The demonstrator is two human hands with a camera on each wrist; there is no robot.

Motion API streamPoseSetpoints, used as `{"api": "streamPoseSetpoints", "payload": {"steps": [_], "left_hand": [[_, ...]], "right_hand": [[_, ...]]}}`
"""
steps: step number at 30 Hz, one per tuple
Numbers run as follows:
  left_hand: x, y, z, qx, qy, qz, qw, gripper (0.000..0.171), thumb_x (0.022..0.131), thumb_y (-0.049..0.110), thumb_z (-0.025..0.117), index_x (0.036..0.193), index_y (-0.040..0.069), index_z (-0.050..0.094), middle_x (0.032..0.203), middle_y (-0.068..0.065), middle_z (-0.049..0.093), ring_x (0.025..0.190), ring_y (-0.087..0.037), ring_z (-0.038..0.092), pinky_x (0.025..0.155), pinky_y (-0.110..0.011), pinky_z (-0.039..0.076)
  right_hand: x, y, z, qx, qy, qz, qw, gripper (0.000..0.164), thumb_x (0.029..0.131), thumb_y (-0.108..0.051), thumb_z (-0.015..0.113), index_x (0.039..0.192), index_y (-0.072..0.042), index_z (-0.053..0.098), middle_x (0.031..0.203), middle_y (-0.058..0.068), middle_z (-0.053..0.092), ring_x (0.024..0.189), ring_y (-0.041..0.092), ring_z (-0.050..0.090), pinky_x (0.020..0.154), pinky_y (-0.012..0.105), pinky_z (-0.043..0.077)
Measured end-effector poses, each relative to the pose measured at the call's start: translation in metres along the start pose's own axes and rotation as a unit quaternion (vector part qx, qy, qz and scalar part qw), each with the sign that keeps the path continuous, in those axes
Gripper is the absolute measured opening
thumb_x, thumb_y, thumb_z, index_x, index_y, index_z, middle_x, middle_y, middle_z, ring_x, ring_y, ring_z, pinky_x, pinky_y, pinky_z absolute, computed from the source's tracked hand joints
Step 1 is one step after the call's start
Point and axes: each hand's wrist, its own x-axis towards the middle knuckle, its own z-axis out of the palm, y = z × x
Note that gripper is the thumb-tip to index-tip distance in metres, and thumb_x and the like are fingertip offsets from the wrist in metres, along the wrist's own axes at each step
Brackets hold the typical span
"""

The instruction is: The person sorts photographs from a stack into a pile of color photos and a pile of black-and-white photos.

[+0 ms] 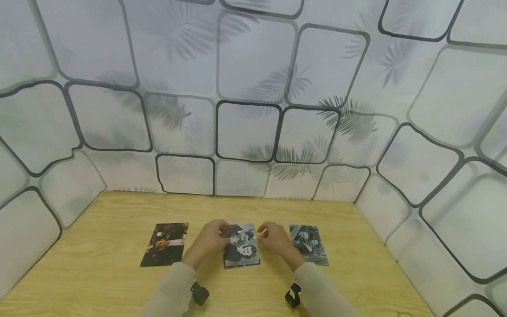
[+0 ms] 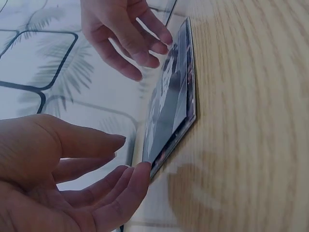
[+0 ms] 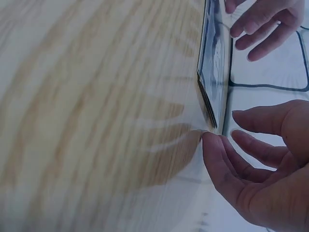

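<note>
A small stack of black-and-white photo prints [image 1: 242,253] lies on the wooden table between both hands, showing faces. On its left side is my left hand [image 1: 211,237], fingers loosely bent; in the left wrist view a fingertip touches the edge of the stack [image 2: 166,111]. To the right, my right hand [image 1: 274,237] rests by the opposite edge with fingers loosely curved. The right wrist view shows its fingertips on the table close to the stack [image 3: 213,67], with a gap between thumb and fingers. The prints overlap slightly unevenly, and a lower one peeks out.
A colour photo [image 1: 166,244] lies left of the stack, and another black-and-white photo [image 1: 313,244] lies to the right, partly behind the right forearm. The wooden table [image 1: 245,295] meets patterned fabric walls [image 1: 245,132] at the back and sides.
</note>
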Motion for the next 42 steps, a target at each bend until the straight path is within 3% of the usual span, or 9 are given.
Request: {"api": "streamPoseSetpoints", "payload": {"steps": [8,17,23,28,36,42], "left_hand": [[-0.005,-0.005,-0.003,-0.005,0.008,-0.036,0.9993,0.037,0.081,-0.005,0.073,0.117,-0.006,0.068,0.111,-0.022,0.072,0.103,-0.036,0.07,0.09,-0.047,0.061],[-0.006,-0.007,-0.002,-0.035,0.014,-0.071,0.9968,0.037,0.082,-0.008,0.071,0.119,-0.008,0.067,0.103,-0.023,0.072,0.085,-0.025,0.071,0.071,-0.035,0.063],[-0.005,-0.008,0.0,-0.044,0.023,-0.068,0.9964,0.037,0.082,-0.009,0.07,0.119,-0.009,0.066,0.103,-0.023,0.071,0.073,-0.019,0.07,0.063,-0.031,0.062],[-0.004,-0.013,0.003,-0.047,0.021,-0.068,0.9963,0.039,0.082,-0.009,0.07,0.121,-0.01,0.065,0.106,-0.025,0.071,0.075,-0.02,0.071,0.064,-0.03,0.063],[-0.003,-0.011,0.005,-0.025,0.012,-0.058,0.9979,0.038,0.083,-0.006,0.072,0.121,-0.007,0.066,0.108,-0.023,0.07,0.079,-0.021,0.07,0.069,-0.033,0.062],[-0.003,-0.01,0.005,-0.007,0.015,-0.054,0.9984,0.04,0.081,-0.006,0.074,0.121,-0.005,0.066,0.109,-0.022,0.07,0.092,-0.029,0.07,0.077,-0.038,0.062]], "right_hand": [[0.003,-0.008,0.008,-0.012,0.014,0.013,1.0,0.028,0.087,-0.01,0.078,0.111,0.0,0.069,0.093,0.013,0.071,0.081,0.021,0.066,0.068,0.035,0.058],[0.005,-0.013,0.014,-0.009,0.02,0.02,1.0,0.026,0.086,-0.009,0.078,0.109,0.001,0.07,0.092,0.011,0.072,0.082,0.02,0.066,0.07,0.035,0.058],[0.004,-0.016,0.018,-0.012,0.027,0.03,0.999,0.033,0.085,-0.015,0.082,0.111,0.001,0.068,0.094,0.012,0.072,0.081,0.021,0.066,0.069,0.036,0.057],[0.004,-0.019,0.021,-0.018,0.025,0.042,0.999,0.046,0.082,-0.02,0.087,0.116,0.002,0.066,0.096,0.013,0.072,0.081,0.023,0.066,0.067,0.038,0.056],[0.004,-0.017,0.017,-0.016,0.037,0.054,0.998,0.043,0.081,-0.019,0.087,0.114,0.002,0.067,0.095,0.014,0.073,0.08,0.024,0.067,0.073,0.042,0.059],[0.005,-0.017,0.021,-0.058,0.03,0.065,0.996,0.055,0.08,-0.033,0.089,0.115,0.0,0.066,0.107,0.019,0.072,0.094,0.034,0.069,0.078,0.047,0.059]]}}
